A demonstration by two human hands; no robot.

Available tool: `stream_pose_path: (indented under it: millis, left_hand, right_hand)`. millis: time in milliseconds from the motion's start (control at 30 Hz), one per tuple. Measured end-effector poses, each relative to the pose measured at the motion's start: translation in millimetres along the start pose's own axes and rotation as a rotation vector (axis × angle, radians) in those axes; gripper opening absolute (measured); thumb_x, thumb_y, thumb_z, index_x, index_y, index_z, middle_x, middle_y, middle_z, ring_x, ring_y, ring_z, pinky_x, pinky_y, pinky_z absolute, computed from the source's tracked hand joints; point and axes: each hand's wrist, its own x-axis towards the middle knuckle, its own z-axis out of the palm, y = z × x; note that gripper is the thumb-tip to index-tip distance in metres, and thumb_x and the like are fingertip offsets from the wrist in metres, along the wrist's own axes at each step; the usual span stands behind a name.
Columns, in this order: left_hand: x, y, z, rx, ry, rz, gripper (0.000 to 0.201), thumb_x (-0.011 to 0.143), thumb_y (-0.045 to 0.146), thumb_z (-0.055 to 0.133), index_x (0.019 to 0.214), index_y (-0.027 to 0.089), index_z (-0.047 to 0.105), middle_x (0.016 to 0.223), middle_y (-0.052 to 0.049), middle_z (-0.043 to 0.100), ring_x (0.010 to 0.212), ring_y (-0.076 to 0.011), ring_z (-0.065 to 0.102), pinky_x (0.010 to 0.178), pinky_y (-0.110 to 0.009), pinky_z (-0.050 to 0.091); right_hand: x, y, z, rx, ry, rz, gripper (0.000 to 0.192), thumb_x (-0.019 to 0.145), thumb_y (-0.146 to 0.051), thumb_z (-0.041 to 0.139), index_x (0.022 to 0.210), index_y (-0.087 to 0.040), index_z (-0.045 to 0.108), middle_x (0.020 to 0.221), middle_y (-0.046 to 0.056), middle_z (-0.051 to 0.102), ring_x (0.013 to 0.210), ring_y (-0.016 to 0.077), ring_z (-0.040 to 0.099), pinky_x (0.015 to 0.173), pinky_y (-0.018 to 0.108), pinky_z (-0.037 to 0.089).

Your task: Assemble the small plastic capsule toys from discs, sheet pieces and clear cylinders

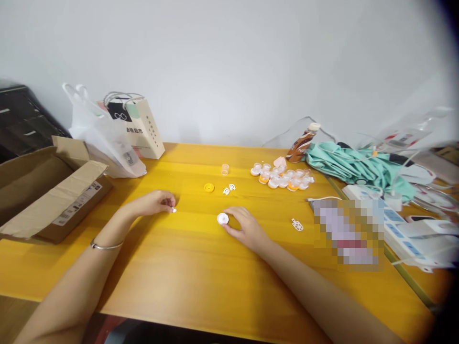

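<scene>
My left hand (pixel 155 202) rests on the yellow table (pixel 186 267) and pinches a tiny white piece (pixel 174 209) at its fingertips. My right hand (pixel 245 227) lies a little to the right, its thumb and fingers holding a small white round part (pixel 223 219) on the tabletop. Just beyond lie a yellow round cap (pixel 209 188), two small white perforated pieces (pixel 229 189) and a small clear cup (pixel 224 169). Another white perforated piece (pixel 297 224) lies right of my right hand.
A pile of clear, white and orange small parts (pixel 283 177) sits at the back right beside a brown bottle (pixel 301 142). An open cardboard box (pixel 50 191), a white plastic bag (pixel 103 138) and a paper bag (pixel 143 126) stand at the left. Teal fabric (pixel 355 167) and cables crowd the right.
</scene>
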Motion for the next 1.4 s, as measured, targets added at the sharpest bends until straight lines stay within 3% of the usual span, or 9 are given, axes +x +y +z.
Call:
stream_pose_path:
  millis: [267,400,467,567,633,733,833,1133,1400]
  left_hand:
    - [-3,-11,-3.8,0.016,0.005,-0.005,0.024,0.072,0.036,0.057,0.080,0.016,0.065,0.074,-0.001,0.067,0.064,-0.0130,0.058,0.060,-0.020,0.043]
    - [-2,-3,-2.2,0.174,0.119,0.037,0.019,0.075,0.031,0.054,0.079,0.016,0.065,0.073,-0.001,0.067,0.064,-0.0126,0.059,0.062,-0.020,0.043]
    - [0,12,6.5,0.263,0.247,0.134,0.018,0.079,0.029,0.052,0.080,0.016,0.064,0.076,-0.003,0.066,0.065,-0.0121,0.059,0.064,-0.021,0.043]
    - [7,41,32.3,0.330,0.513,0.405,0.017,0.086,0.024,0.047,0.089,0.016,0.062,0.083,-0.004,0.066,0.073,-0.0120,0.060,0.069,-0.022,0.043]
    - [13,59,53.6,0.395,0.575,0.597,0.015,0.087,0.021,0.047,0.091,0.017,0.060,0.085,-0.004,0.066,0.076,-0.0122,0.060,0.069,-0.023,0.042]
    - [22,73,79.0,0.515,0.581,0.738,0.015,0.088,0.018,0.045,0.094,0.017,0.059,0.086,-0.005,0.067,0.073,-0.0128,0.059,0.067,-0.025,0.042]
    - [28,72,89.9,0.565,0.577,0.742,0.015,0.089,0.017,0.044,0.093,0.016,0.058,0.084,-0.005,0.066,0.070,-0.0129,0.058,0.065,-0.026,0.041]
    - [34,67,91.9,0.702,0.500,0.813,0.015,0.091,0.016,0.042,0.094,0.015,0.057,0.086,-0.006,0.066,0.079,-0.0138,0.059,0.069,-0.028,0.040]
    - [32,68,90.3,0.572,0.529,0.767,0.016,0.089,0.019,0.046,0.100,0.017,0.058,0.091,-0.006,0.067,0.081,-0.0134,0.059,0.069,-0.027,0.039]
  right_hand:
    - [1,-1,1,-0.089,-0.013,0.048,0.027,0.078,-0.031,0.059,0.104,-0.024,0.057,0.096,0.007,0.055,0.091,0.0214,0.054,0.082,0.037,0.045]
    - [0,0,1,-0.096,-0.039,0.049,0.022,0.079,-0.032,0.058,0.100,-0.024,0.058,0.095,0.007,0.054,0.090,0.0208,0.053,0.081,0.037,0.044]
    - [1,0,1,-0.090,-0.055,0.055,0.021,0.079,-0.034,0.058,0.098,-0.024,0.058,0.095,0.006,0.054,0.091,0.0209,0.052,0.082,0.037,0.044]
    - [1,0,1,-0.083,-0.070,0.056,0.022,0.080,-0.037,0.058,0.098,-0.024,0.058,0.097,0.007,0.054,0.092,0.0214,0.052,0.083,0.037,0.043]
    - [1,1,1,-0.079,-0.066,0.051,0.023,0.079,-0.037,0.058,0.099,-0.024,0.058,0.097,0.007,0.054,0.092,0.0214,0.052,0.082,0.037,0.043]
    - [1,1,1,-0.079,-0.064,0.044,0.024,0.079,-0.036,0.059,0.100,-0.024,0.058,0.096,0.006,0.054,0.093,0.0212,0.051,0.082,0.037,0.043]
    - [1,0,0,-0.085,-0.072,0.048,0.024,0.079,-0.035,0.059,0.100,-0.024,0.058,0.098,0.006,0.053,0.093,0.0207,0.051,0.082,0.036,0.042]
    - [2,0,1,-0.080,-0.073,0.047,0.025,0.079,-0.037,0.059,0.100,-0.024,0.059,0.098,0.006,0.054,0.093,0.0204,0.051,0.083,0.036,0.042]
    - [1,1,1,-0.077,-0.069,0.056,0.025,0.079,-0.037,0.059,0.101,-0.025,0.059,0.099,0.006,0.054,0.094,0.0208,0.051,0.083,0.036,0.042]
